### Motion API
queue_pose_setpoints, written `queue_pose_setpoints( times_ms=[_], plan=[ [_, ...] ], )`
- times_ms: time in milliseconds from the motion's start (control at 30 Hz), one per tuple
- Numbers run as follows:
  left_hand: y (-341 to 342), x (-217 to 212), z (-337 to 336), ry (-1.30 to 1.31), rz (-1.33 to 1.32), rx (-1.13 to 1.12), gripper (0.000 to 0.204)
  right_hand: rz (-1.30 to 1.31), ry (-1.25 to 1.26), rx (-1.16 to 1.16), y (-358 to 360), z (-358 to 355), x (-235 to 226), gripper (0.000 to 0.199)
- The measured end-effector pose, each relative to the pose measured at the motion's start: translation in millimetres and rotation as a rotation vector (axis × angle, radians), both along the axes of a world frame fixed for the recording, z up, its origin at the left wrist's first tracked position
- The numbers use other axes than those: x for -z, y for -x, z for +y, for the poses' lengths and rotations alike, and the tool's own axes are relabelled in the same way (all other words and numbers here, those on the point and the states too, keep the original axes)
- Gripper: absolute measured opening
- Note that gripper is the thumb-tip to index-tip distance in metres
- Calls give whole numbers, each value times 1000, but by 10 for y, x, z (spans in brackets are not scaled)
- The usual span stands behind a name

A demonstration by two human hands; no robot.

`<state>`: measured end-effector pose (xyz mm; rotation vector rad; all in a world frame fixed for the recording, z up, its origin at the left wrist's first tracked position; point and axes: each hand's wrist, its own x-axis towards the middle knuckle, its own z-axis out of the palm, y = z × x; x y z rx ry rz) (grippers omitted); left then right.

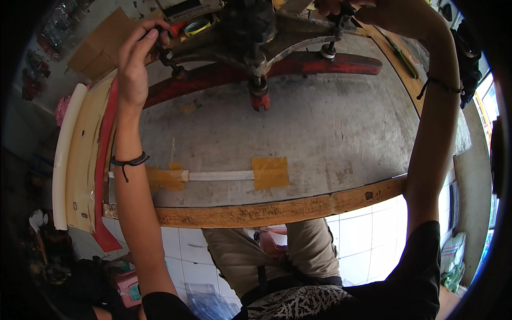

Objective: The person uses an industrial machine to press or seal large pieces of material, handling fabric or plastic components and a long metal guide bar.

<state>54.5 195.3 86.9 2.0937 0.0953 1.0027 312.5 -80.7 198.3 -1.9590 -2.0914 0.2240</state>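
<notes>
A dark cast-metal frame (pixel 256 53) with several spreading arms stands over the far side of a metal-topped table (pixel 224 117). Bolts with round feet hang from its arm ends; one near foot (pixel 260 97) is red and notched. Beneath the arms runs a long worn red bar (pixel 325 64). My left hand (pixel 136 64) has its fingers curled round a dark adjusting bolt at the frame's left arm. At the far right, my right hand (pixel 368 13) closes on the dark bolt top of the right arm; the picture's upper edge cuts off part of it.
A white strip (pixel 221 175) is fixed with brown tape (pixel 270 173) near the table's wooden front edge (pixel 245 212). A green-handled tool (pixel 402 60) lies at the right. Cardboard (pixel 101 42) and a yellow tape roll (pixel 197 27) sit behind; a pale roll (pixel 69 154) stands left.
</notes>
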Motion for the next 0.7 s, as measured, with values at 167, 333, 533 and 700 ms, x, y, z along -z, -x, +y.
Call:
queue_pose_setpoints(
  times_ms=[167,333,533,700],
  plan=[
    [7,-23,34,-3,-12,8,31,-49,-14,-14,83,-22,-59,23],
    [3,-8,32,23,-26,14,31,-41,-44,-53,113,-42,-22,29],
    [10,-7,20,12,9,8,31,-53,-40,12,176,-62,-9,28],
    [-4,-18,11,3,-18,1,31,-20,-17,-15,64,-47,-27,29]
  ],
)
